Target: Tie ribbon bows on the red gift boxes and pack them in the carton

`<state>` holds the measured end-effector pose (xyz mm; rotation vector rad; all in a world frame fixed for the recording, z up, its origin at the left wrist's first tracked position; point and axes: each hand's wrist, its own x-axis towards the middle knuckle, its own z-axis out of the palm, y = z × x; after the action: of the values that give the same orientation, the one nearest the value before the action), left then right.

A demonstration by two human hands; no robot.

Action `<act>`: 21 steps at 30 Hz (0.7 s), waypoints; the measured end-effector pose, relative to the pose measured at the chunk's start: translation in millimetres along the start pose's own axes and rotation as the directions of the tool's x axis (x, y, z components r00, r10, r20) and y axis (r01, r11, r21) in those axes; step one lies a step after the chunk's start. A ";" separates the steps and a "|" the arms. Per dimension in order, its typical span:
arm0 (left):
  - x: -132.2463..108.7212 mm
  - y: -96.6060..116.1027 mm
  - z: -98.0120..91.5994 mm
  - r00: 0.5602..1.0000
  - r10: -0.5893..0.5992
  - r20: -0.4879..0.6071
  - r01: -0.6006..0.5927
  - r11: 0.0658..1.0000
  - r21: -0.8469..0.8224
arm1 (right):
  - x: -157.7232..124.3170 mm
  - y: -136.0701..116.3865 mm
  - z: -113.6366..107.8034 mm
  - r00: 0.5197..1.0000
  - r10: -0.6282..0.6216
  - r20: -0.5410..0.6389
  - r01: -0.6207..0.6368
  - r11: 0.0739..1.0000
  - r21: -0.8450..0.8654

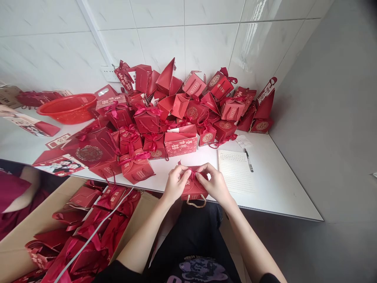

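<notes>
A small red gift box (191, 191) with a gold rope handle (196, 203) sits at the table's front edge, right before me. Over its top a dark red ribbon (193, 174) is gathered. My left hand (177, 181) pinches the ribbon from the left, thumb against fingers. From the right, my right hand (214, 181) pinches the same ribbon, its fingertips close to the left hand's. The exact shape of the ribbon between the fingertips is partly hidden.
Red gift boxes (181, 141) are heaped along the wall. A notebook (235, 171) and pen (249, 160) lie right of my hands. Left stand a red plastic basket (67, 114) and, below, a carton (132, 218) of boxes with a cable (94, 236) across. Another person's arm (22, 192) shows far left.
</notes>
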<state>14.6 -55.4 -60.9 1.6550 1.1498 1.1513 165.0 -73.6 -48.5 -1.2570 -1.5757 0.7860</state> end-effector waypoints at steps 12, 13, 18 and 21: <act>4.1 -1.0 -1.3 0.997 -0.020 0.074 0.022 1.000 -0.023 | 3.2 -0.1 -3.4 0.990 -0.125 0.059 0.130 0.987 -0.098; 4.4 -0.3 -1.5 0.995 -0.031 0.090 0.035 0.998 -0.044 | 4.0 0.9 -3.4 0.984 -0.162 0.067 0.170 0.978 -0.125; 5.3 3.1 -1.5 0.991 -0.078 0.104 0.092 0.987 -0.134 | 4.3 5.2 -3.1 0.953 -0.297 0.063 0.304 0.929 -0.212; 5.3 3.4 -1.5 0.991 -0.112 0.068 0.122 0.981 -0.152 | -2.2 4.4 -5.5 0.939 -0.344 0.017 0.337 0.905 -0.258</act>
<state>14.9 -51.1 -56.0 1.4733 1.0772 1.0825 171.7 -74.9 -51.1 -1.1190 -1.8532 0.3457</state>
